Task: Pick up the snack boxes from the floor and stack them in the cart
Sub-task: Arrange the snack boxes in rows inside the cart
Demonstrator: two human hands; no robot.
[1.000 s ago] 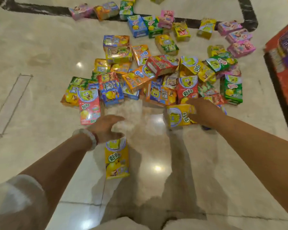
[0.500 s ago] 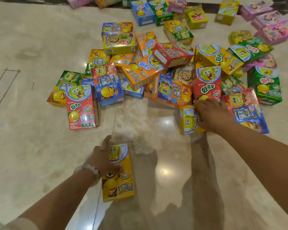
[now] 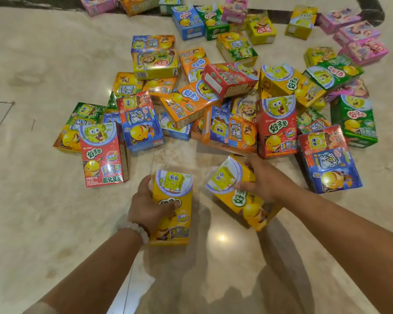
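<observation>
Snack boxes: two yellow ones just came up off the floor [image 3: 43,189], left hand [image 3: 149,206] gripping one [image 3: 174,207], right hand [image 3: 267,181] the other [image 3: 241,198]. Rest of the pile [image 3: 213,98] is untouched, cart out of view, so that's probably next.

2 yellow snack boxes [image 3: 171,207] [image 3: 241,193] sit gripped in front, the right one tilted. Behind them a heap of red, blue, orange, green and pink boxes [image 3: 225,98] litters the floor.
</observation>
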